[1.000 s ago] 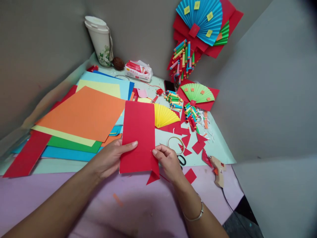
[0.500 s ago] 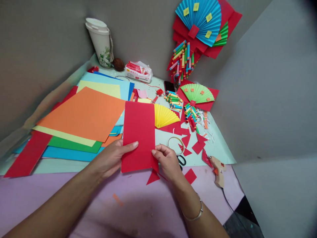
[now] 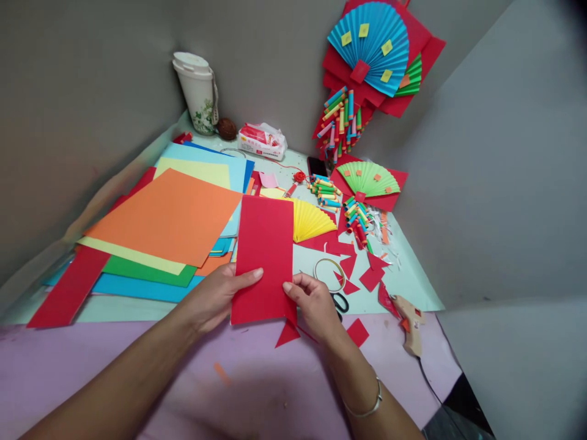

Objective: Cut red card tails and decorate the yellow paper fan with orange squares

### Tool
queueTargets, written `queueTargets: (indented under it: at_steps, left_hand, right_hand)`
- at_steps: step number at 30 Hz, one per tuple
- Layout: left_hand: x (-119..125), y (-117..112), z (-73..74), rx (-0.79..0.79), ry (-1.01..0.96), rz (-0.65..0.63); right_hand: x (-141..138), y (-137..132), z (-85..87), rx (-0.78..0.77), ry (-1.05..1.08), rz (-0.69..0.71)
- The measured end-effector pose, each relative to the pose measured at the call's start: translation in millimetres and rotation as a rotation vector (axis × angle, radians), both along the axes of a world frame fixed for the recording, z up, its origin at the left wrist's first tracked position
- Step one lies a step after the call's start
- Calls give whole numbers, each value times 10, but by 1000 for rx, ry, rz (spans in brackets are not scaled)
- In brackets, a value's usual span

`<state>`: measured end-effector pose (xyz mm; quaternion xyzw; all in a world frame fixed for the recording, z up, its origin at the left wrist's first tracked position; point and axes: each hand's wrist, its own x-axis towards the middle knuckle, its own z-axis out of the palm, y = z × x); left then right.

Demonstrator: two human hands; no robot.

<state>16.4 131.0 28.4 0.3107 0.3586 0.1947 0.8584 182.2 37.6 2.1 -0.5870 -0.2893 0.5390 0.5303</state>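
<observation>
Holding red paper rectangle (image 3: pixel 265 256) upright over pink mat (image 3: pixel 137 354), left hand (image 3: pixel 215 299) and right hand (image 3: pixel 312 302) both pinched on its lower edge; flat, long, uncreased.

red paper strip (image 3: pixel 266 250), orange sheet (image 3: pixel 169 214), yellow fan (image 3: pixel 312 221) (pleated)

sheet (image 3: pixel 266 244) centre, stack (image 3: pixel 165 220) left, glue gun (image 3: pixel 409 318) right
</observation>
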Motion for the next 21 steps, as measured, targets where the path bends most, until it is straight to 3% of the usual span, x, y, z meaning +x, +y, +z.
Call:
queueTargets:
  at_steps: [21]
  left_hand:
    - [-35,-21,-37,65,-47,-63]
  right_hand:
    - [13,-13,-44,24,-37,26]
